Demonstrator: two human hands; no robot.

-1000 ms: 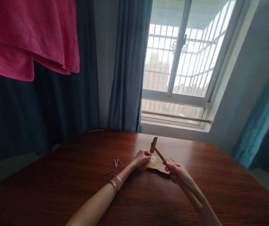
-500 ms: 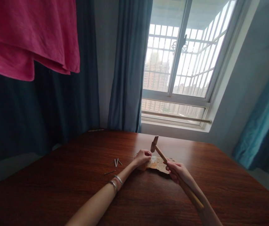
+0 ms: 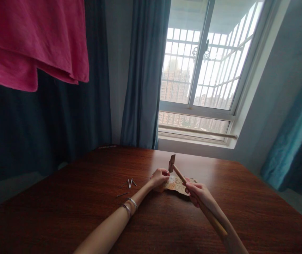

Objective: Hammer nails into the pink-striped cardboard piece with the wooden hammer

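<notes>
My right hand [image 3: 197, 194] is wrapped round the wooden handle of a hammer [image 3: 178, 173]. The hammer's head is close above the fingertips of my left hand [image 3: 160, 177], which are pinched together. Whatever those fingers hold is too small to make out. Under both hands lies a flat tan board [image 3: 177, 184] with many small holes or dots and an uneven near edge; my hands cover parts of it. To the left of my left hand, several nails [image 3: 130, 183] are scattered on the brown wooden table [image 3: 151, 225].
A bright pink cloth [image 3: 34, 46] hangs at the upper left. Blue curtains [image 3: 140, 77] hang behind the table and at the right. A barred window [image 3: 198, 70] is at the back, with a horizontal rod [image 3: 198, 131] across its lower part.
The hammer's head has come slightly down and to the left, nearer my left fingertips. My right hand has shifted a little left with it; my left hand stays almost in place.
</notes>
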